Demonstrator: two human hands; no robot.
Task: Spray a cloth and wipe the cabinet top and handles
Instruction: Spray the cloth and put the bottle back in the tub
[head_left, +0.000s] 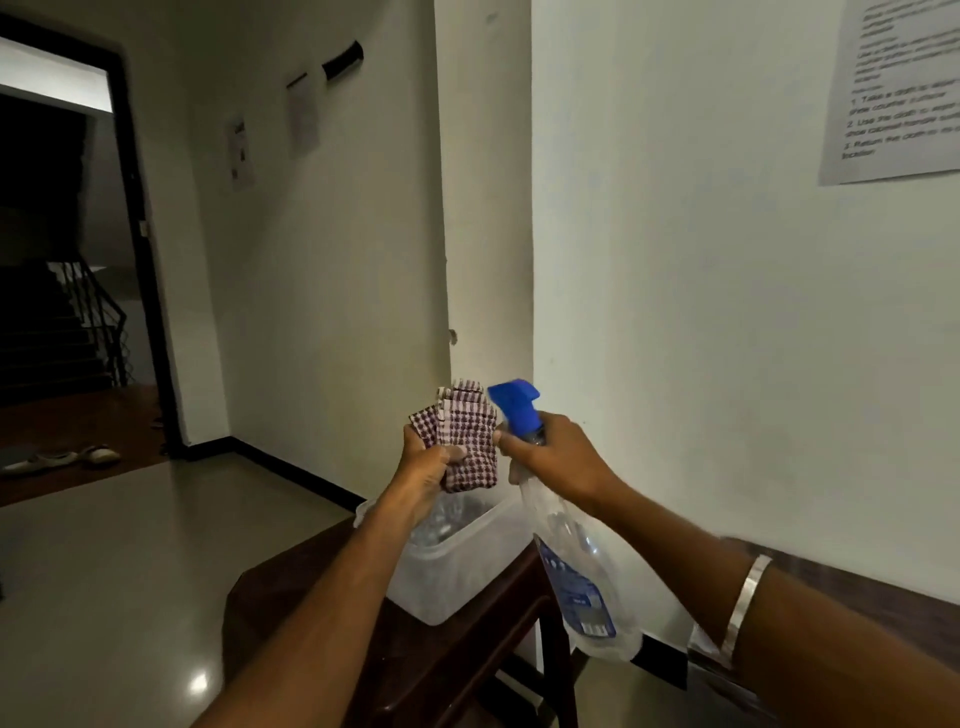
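Left hand (431, 462) was gripping a folded checked cloth (465, 441), fingers curled round its lower half, holding it upright right above the plastic tub (457, 566). Right hand (558, 457) was wrapped round the neck of the spray bottle (576, 561), just right of the tub, and the blue nozzle (514, 402) pointed straight at the cloth, nearly touching it. One finger looked like it sat at the trigger, but I couldn't tell whether it was squeezing.

So this looked like the spraying step, with wiping not started. The tub itself sat on a dark wooden table (415, 670), and a dark wooden top (857, 582) ran along the wall (701, 312) to the right of the tub. My guess is that was the cabinet, though no handles showed.

Next move, I'd say: a squeeze or two to dampen the cloth, then put the bottle down somewhere so a hand is free, and turn right of the tub to wipe that top.
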